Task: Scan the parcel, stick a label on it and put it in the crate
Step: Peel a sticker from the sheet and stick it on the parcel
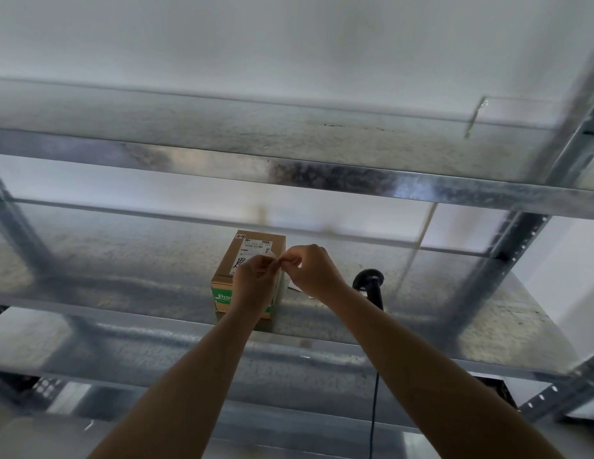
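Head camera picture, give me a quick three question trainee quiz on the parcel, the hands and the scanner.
1. True or false: the cardboard parcel sits on the metal shelf.
2. The black barcode scanner lies on which side of the parcel: A left, B right?
3. Fill in: the left hand and right hand meet above the ____, fingertips pinched together.

Key: 1 true. 2 B. 3 parcel. What they pinch is too small to tell.
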